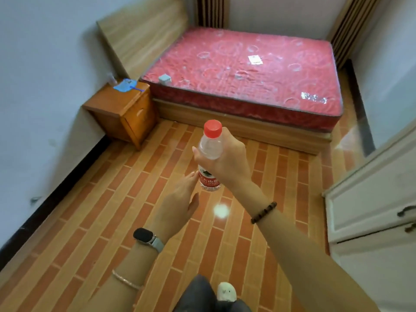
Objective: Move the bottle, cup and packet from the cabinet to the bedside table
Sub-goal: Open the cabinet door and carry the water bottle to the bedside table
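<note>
1. While the bottle (209, 154) carries a red label with white characters, the print is too blurred to read.
2. Clear ribbed plastic, red screw cap; the right hand (227, 161) wraps its middle, above the tiled floor (90, 210).
3. Fingers extended, the left hand (177, 201) holds nothing, fingertips touching the label.
4. Far left stands the wooden bedside table (112, 104).

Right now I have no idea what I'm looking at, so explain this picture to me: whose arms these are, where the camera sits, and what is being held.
This is one picture from a camera worn on a person's head, looking forward and down. The right hand grips a clear bottle with a red cap, upright. The left hand is open, fingertips touching the bottle's label. Ahead stands a wooden bedside table with something blue on top, beside a bed with a red mattress. A white cabinet is at right.
</note>
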Tool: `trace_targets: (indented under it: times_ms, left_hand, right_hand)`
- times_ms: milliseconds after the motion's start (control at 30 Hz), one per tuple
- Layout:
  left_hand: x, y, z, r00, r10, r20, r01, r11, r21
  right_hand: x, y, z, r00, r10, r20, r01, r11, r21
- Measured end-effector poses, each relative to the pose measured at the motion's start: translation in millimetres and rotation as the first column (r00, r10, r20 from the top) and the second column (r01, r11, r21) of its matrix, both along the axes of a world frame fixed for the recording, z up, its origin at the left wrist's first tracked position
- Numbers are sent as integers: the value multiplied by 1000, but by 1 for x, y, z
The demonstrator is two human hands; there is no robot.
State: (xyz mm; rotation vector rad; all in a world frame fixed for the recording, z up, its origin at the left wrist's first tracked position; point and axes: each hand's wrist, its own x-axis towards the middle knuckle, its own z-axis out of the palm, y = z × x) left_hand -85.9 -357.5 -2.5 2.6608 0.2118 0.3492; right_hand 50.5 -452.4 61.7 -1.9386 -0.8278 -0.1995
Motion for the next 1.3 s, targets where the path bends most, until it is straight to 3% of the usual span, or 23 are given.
trace_targets:
  times_ms: [400, 900, 1067, 1300]
  left_hand:
    - [36, 135, -7, 964, 266, 25, -264, 962, -66]
    - [130, 309, 8, 935, 355, 1, -354, 933, -68]
    - [181, 352, 8, 921, 389, 36, -388, 921, -30]
    - [274, 409, 8, 871, 486, 74, -478, 872, -106]
  right_hand:
    - [52, 168, 1, 959, 282, -7, -282, 959, 33]
    - [151, 360, 17, 936, 349, 35, -350, 935, 50]
    - [201, 409, 10, 923, 385, 1, -385, 921, 58]
    - [286, 482, 14, 889, 455, -52, -453, 890, 53]
